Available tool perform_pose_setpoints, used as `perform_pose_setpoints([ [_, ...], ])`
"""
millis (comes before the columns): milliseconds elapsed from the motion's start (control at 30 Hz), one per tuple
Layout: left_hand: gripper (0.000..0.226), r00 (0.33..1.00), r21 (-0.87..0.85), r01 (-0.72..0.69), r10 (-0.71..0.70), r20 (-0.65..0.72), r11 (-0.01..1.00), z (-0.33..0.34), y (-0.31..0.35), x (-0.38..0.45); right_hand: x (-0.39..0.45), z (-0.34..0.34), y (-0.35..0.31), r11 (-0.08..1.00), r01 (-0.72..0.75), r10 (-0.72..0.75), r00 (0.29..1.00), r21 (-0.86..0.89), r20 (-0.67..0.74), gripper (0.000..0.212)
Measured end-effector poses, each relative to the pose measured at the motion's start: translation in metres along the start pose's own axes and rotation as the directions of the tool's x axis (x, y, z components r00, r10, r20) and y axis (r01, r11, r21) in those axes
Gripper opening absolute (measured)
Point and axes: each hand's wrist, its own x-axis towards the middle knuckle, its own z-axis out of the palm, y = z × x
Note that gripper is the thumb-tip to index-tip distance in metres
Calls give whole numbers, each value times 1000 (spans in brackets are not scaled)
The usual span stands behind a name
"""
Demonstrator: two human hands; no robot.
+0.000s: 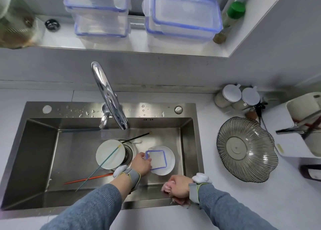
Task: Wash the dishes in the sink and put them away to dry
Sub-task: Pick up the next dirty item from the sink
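In the steel sink (40, 153) my left hand (141, 163) grips the left edge of a clear, blue-rimmed container lid (158, 160). The lid lies on a white plate (169, 162) at the right of the basin. My right hand (178, 186) holds a pink dishcloth (166, 188) at the sink's front right corner. A second white plate (107, 155) lies left of the drain, with a teal chopstick (102, 165) across it. An orange chopstick (86, 179) and a black chopstick (137, 137) also lie in the basin.
The faucet (111, 97) arches over the basin's middle. On the right counter stand a ribbed glass bowl (245, 149), a white utensil drainer (305, 123) and two lidded jars (231, 97). Clear storage boxes (182, 15) and a green-capped bottle (232, 19) sit on the windowsill.
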Motion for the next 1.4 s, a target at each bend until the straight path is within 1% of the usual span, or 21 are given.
perform_pose_setpoints([
  [33, 31, 1000, -46, -2, 1, -3, 999, -4, 6, -13, -4, 0, 0, 999, 24, -25, 998, -24, -57, 35],
  [67, 24, 1000, -87, -5, 4, -10, 996, -10, 18, -35, -4, 1, 2, 999, 36, -34, 994, 14, -99, 40],
  [133, 10, 1000, -138, -19, 18, -9, 990, -22, 44, -84, -4, 3, 6, 990, 63, -46, 991, 125, -128, 41],
  [167, 8, 999, -153, -40, 39, -11, 987, -26, 51, -100, -5, 4, 9, 979, 64, -40, 991, 193, -126, 36],
  [233, 8, 996, -187, -93, 93, -5, 978, -35, 54, -125, -11, 5, 12, 958, 74, -36, 989, 276, -140, 19],
  [300, 14, 991, -184, -134, 135, -8, 974, -43, 54, -136, -4, 2, 17, 946, 100, -35, 977, 309, -208, 13],
  [400, 15, 974, -133, -228, 225, -35, 965, -54, 54, -157, -2, -2, 23, 895, 176, -38, 946, 410, -321, 18],
  [467, 14, 962, -121, -271, 268, -46, 955, -62, 55, -167, -20, -9, 12, 848, 238, -22, 909, 474, -416, 24],
  [533, 14, 950, -130, -312, 306, -62, 941, -66, 56, -181, -37, -11, 5, 802, 304, -11, 868, 514, -497, 21],
  [633, 14, 940, -171, -341, 332, -76, 925, -71, 62, -199, -46, -12, -5, 779, 385, -22, 805, 494, -593, 17],
  [767, 15, 921, -219, -388, 382, -70, 895, -76, 71, -228, -58, -2, -23, 717, 519, -82, 726, 466, -682, 25],
  [833, 15, 910, -245, -411, 411, -53, 878, -77, 75, -240, -64, 3, -33, 690, 562, -90, 692, 456, -717, 25],
  [900, 16, 896, -247, -437, 443, -35, 865, -78, 77, -251, -74, 6, -42, 690, 581, -87, 660, 433, -746, 21],
  [1000, 15, 886, -248, -455, 463, -28, 855, -79, 80, -264, -81, 16, -51, 653, 619, -100, 642, 437, -761, 8],
  [1033, 15, 886, -238, -458, 462, -41, 856, -80, 80, -266, -78, 19, -53, 635, 634, -116, 643, 441, -757, 9],
  [1100, 16, 887, -241, -457, 459, -49, 856, -80, 82, -273, -80, 25, -57, 617, 665, -168, 634, 421, -755, 24],
  [1167, 17, 899, -274, -431, 436, -46, 860, -81, 83, -275, -87, 32, -69, 618, 701, -223, 591, 356, -776, 23],
  [1233, 19, 913, -296, -403, 405, -57, 866, -83, 85, -276, -96, 39, -80, 595, 747, -281, 540, 298, -793, 29],
  [1300, 19, 919, -298, -391, 387, -76, 871, -87, 86, -278, -100, 44, -87, 592, 762, -337, 530, 263, -778, 36],
  [1333, 20, 919, -299, -392, 387, -76, 870, -90, 87, -279, -101, 45, -88, 597, 762, -356, 532, 251, -768, 41],
  [1400, 21, 914, -306, -402, 400, -72, 863, -95, 86, -283, -100, 42, -86, 644, 749, -374, 486, 156, -789, 53],
])
